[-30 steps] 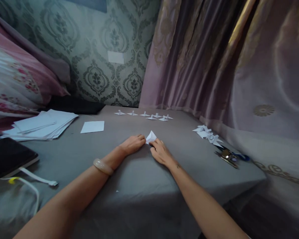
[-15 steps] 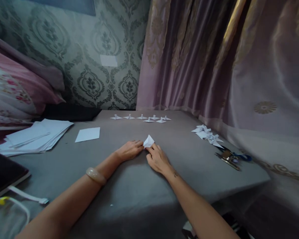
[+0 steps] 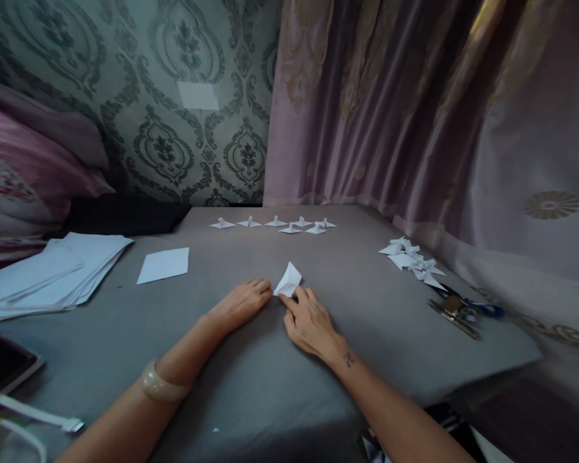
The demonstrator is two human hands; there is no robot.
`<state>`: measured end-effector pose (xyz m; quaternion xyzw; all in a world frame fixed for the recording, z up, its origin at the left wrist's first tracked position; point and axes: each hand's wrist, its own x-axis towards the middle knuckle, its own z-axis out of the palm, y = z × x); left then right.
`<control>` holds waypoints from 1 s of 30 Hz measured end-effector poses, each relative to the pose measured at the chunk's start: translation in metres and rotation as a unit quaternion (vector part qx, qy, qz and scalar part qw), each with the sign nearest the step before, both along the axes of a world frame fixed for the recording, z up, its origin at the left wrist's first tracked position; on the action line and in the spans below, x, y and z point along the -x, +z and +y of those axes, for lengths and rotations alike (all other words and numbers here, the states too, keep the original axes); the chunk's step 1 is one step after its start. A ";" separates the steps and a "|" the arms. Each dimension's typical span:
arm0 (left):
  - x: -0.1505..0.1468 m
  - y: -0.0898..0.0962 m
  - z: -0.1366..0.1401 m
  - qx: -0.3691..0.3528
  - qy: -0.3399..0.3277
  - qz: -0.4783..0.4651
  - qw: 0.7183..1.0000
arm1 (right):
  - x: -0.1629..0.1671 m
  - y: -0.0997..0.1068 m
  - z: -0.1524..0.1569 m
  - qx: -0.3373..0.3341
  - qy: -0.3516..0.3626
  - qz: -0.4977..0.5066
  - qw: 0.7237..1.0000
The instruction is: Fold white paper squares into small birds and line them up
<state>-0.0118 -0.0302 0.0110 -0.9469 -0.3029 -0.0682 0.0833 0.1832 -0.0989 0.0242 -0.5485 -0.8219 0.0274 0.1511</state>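
Note:
A small folded piece of white paper (image 3: 289, 279) lies on the grey table in front of me, one point facing away. My left hand (image 3: 245, 302) is closed, its fingertips pinching the paper's left corner. On the other side, my right hand (image 3: 311, 321) grips the paper's lower right part, thumb and forefinger at its near edge. The fingers cover the near corners, so the folds there are hidden. Farther back stand several folded paper figures (image 3: 276, 222) in two short rows.
A white sheet (image 3: 164, 265) lies left of my hands, beside a stack of paper (image 3: 91, 263). At right sit a pile of folded paper pieces (image 3: 410, 257) and scissors (image 3: 482, 308). A dark tablet-like object (image 3: 4, 363) and a white cable (image 3: 38, 415) occupy the near left.
The view has tipped down and come slightly closer. The folded paper has turned a little, its point staying away from me, and both hands remain at its near corners.

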 end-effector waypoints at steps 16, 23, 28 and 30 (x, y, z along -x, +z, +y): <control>-0.038 0.019 -0.002 0.170 0.228 -0.226 0.931 | -0.013 0.016 0.018 0.075 0.066 0.018 0.995; -0.066 0.003 -0.001 0.166 0.268 -0.290 0.904 | -0.026 0.011 0.021 0.080 0.072 0.089 0.990; -0.059 -0.004 0.001 0.191 0.257 -0.290 0.902 | -0.030 0.002 0.020 0.081 0.065 0.113 0.988; -0.058 -0.004 0.001 0.198 0.255 -0.285 0.903 | -0.031 -0.002 0.019 0.073 0.057 0.118 0.989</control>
